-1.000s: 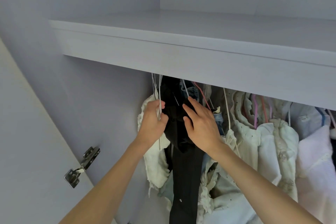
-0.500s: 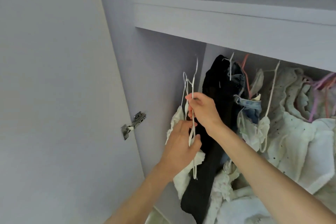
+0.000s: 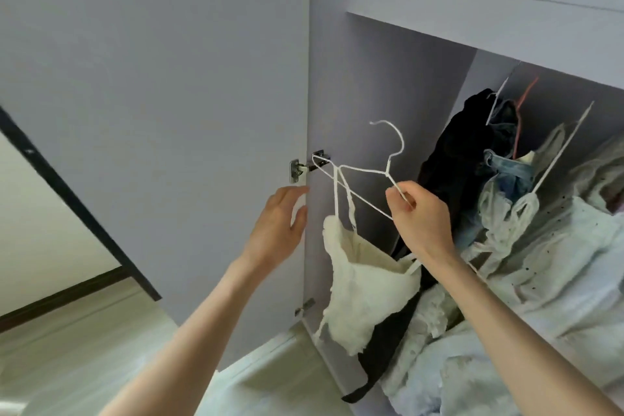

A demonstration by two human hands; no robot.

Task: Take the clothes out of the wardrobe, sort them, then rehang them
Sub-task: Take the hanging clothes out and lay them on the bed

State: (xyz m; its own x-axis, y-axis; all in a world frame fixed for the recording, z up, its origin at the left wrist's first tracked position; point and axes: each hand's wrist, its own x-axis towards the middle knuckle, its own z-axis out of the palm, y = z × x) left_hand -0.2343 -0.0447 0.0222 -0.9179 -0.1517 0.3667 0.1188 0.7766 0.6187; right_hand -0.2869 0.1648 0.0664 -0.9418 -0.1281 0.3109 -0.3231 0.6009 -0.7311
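The right hand (image 3: 420, 216) pinches the lower wire of a white hanger (image 3: 363, 176) between thumb and curled fingers, holding it out in front of the open wardrobe, clear of the rail. A cream strappy top (image 3: 364, 287) dangles from the hanger by its thin straps, which loop over the hanger's left end; the right-hand strap runs down behind the right wrist and is partly hidden there. A second wire loop seems to sit at the hanger's left tip, overlapping the metal hinge (image 3: 299, 170), so whether one hanger or two is held cannot be settled. The left hand (image 3: 280, 223) hovers beside the top with fingers relaxed and spread, gripping nothing; its fingertips are blurred against the edge of the wardrobe door (image 3: 169, 111). Inside the wardrobe, a black garment (image 3: 462, 159) hangs just behind the right hand, its lower part trailing down behind the cream top to a dark tail near the floor. Further right hang a denim piece (image 3: 506, 172) and several pale, lacy clothes (image 3: 557, 246), crowded together and cut off by the right edge, so individual pieces are hard to separate. The rail itself is hidden by the shelf (image 3: 472, 10) above; only slanting hanger necks show beneath it.
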